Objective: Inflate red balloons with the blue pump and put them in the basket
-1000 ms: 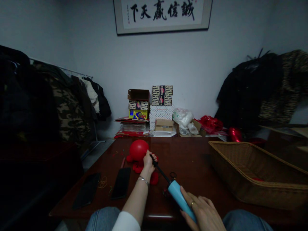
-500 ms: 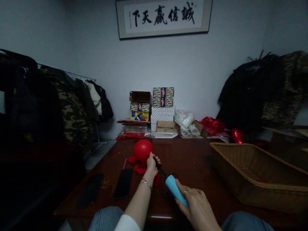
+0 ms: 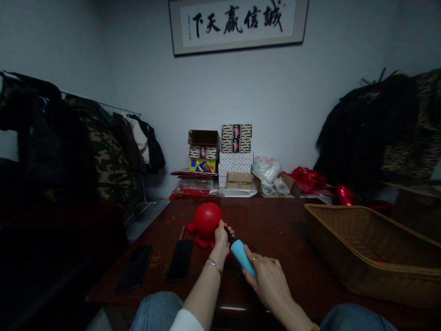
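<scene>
A blue hand pump (image 3: 242,257) with a black nozzle end slants between my two hands over the table. My right hand (image 3: 270,278) is closed round its blue barrel. Wrapped about the black end, my left hand (image 3: 223,236) is also closed, right beside a round, inflated red balloon (image 3: 208,218). The balloon's neck is hidden by my left fingers, so I cannot tell how it sits on the nozzle. Smaller red balloons (image 3: 204,241) lie bunched under and beside the big one.
Two dark phones (image 3: 179,260) lie on the table's left part, with yellow rubber bands (image 3: 155,259) between them. On the right stands a wicker basket (image 3: 344,243). Stacked boxes (image 3: 236,168) and plastic bags (image 3: 267,170) are beyond the table's far edge. Coats (image 3: 106,156) hang at the left.
My right hand has pushed the blue barrel forward and left, toward my left hand; less of the black rod shows. The view has shifted slightly.
</scene>
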